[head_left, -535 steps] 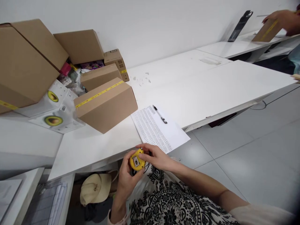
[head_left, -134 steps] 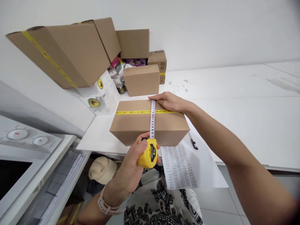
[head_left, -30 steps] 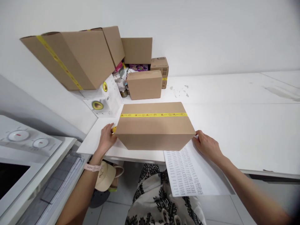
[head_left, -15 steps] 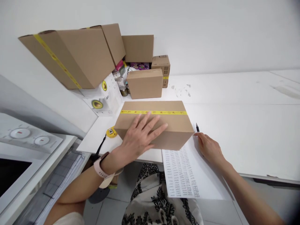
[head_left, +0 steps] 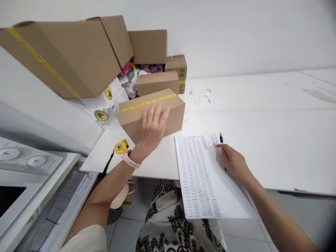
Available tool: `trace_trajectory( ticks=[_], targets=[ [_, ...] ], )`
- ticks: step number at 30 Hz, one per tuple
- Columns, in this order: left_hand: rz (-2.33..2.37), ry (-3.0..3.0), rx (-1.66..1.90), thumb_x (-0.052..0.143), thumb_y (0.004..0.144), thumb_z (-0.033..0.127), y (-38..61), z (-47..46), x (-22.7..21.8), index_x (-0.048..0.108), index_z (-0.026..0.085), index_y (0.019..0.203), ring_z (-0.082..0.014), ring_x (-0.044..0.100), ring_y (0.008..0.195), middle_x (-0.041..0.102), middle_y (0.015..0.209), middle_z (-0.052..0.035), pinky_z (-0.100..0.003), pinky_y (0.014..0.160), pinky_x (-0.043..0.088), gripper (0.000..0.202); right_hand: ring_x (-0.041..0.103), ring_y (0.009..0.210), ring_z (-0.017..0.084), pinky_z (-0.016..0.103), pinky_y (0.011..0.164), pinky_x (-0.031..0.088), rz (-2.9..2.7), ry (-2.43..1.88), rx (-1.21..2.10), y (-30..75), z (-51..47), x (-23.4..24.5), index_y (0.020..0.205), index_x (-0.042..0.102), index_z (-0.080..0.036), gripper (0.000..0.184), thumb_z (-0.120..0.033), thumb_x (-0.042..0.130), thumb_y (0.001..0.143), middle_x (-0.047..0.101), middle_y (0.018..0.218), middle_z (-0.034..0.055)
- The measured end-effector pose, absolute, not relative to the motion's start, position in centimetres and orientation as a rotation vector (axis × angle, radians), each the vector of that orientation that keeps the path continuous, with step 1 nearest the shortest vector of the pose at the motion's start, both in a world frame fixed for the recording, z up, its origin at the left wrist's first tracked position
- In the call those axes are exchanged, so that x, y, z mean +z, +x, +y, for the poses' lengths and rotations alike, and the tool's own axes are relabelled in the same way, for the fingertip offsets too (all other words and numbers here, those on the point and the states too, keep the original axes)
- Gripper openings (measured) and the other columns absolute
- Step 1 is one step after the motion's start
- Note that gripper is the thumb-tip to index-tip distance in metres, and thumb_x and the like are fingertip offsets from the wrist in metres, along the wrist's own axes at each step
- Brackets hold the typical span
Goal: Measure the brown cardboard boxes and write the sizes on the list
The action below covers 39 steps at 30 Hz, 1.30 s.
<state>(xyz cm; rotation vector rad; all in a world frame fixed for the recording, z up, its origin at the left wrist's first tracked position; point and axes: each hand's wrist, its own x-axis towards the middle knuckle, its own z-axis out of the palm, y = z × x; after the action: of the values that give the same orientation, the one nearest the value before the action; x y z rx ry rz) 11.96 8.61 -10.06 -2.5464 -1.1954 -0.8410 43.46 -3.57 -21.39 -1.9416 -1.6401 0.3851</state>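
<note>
My left hand [head_left: 152,127] lies flat and open against the near side of a brown cardboard box [head_left: 175,108] sealed with yellow tape; its fingers are slightly blurred. The box stands turned and further back on the white table [head_left: 262,140]. A yellow tape measure [head_left: 121,146] lies on the table left of my wrist, its black strap hanging over the edge. My right hand [head_left: 233,161] rests on a printed sheet of paper [head_left: 202,175], fingers curled at a black pen [head_left: 221,138] lying on the sheet. Whether the pen is gripped is hidden.
Large cardboard boxes [head_left: 65,52] lean against the wall at back left, with smaller boxes [head_left: 157,82], white avocado-printed cartons [head_left: 105,112] and packets among them. A white appliance with dials [head_left: 23,164] stands at left. A beige cap [head_left: 120,196] lies under the table.
The tape measure was set down on the table. My left hand has pushed the taped box back and left, uncovering the paper. My right hand has moved onto the sheet by the pen.
</note>
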Motion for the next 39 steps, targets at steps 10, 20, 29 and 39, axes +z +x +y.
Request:
trace_trajectory(
  ticks=[10, 20, 29, 39],
  targets=[
    [-0.827, -3.537, -0.185, 0.066, 0.087, 0.043, 20.7, 6.6, -17.2, 0.037, 0.014, 0.152, -0.0338, 0.027, 0.153, 0.039, 0.161, -0.0175, -0.050, 0.123, 0.029, 0.077, 0.067, 0.085, 0.018, 0.039, 0.083, 0.056, -1.150, -1.271, 0.389, 43.8, -3.5, -17.1, 0.117, 0.060, -0.024, 0.039, -0.040, 0.070, 0.084, 0.067, 0.094, 0.0030],
    [-0.777, -3.627, -0.040, 0.070, 0.076, 0.070, 22.3, 10.0, -21.9, 0.002, 0.017, 0.164, -0.0345, 0.006, 0.157, 0.006, 0.170, -0.0193, -0.049, 0.127, 0.012, 0.122, 0.053, 0.059, 0.014, 0.032, 0.065, 0.049, -1.036, -1.414, 0.321, 41.7, -0.2, -17.4, 0.094, 0.050, -0.024, 0.039, -0.062, 0.043, 0.098, 0.053, 0.065, -0.0034],
    [-0.726, -3.639, -0.080, 0.073, 0.080, 0.061, 22.5, 10.0, -21.3, 0.036, 0.022, 0.155, -0.0293, 0.005, 0.158, 0.012, 0.170, -0.0136, -0.049, 0.127, 0.005, 0.092, 0.061, 0.076, 0.015, 0.033, 0.076, 0.050, -0.829, -1.289, 0.862, 42.4, 3.0, -21.5, 0.089, 0.064, -0.021, 0.041, -0.060, 0.074, 0.079, 0.066, 0.078, 0.0008],
    [-0.735, -3.691, -0.112, 0.076, 0.084, 0.047, 22.3, 10.4, -20.6, 0.057, 0.026, 0.142, -0.0269, 0.011, 0.158, 0.027, 0.167, -0.0088, -0.050, 0.126, 0.014, 0.064, 0.051, 0.068, 0.012, 0.029, 0.066, 0.041, -0.939, -1.344, 0.924, 41.9, 1.6, -21.3, 0.086, 0.060, -0.020, 0.035, -0.046, 0.082, 0.074, 0.061, 0.077, -0.0023]
  ],
)
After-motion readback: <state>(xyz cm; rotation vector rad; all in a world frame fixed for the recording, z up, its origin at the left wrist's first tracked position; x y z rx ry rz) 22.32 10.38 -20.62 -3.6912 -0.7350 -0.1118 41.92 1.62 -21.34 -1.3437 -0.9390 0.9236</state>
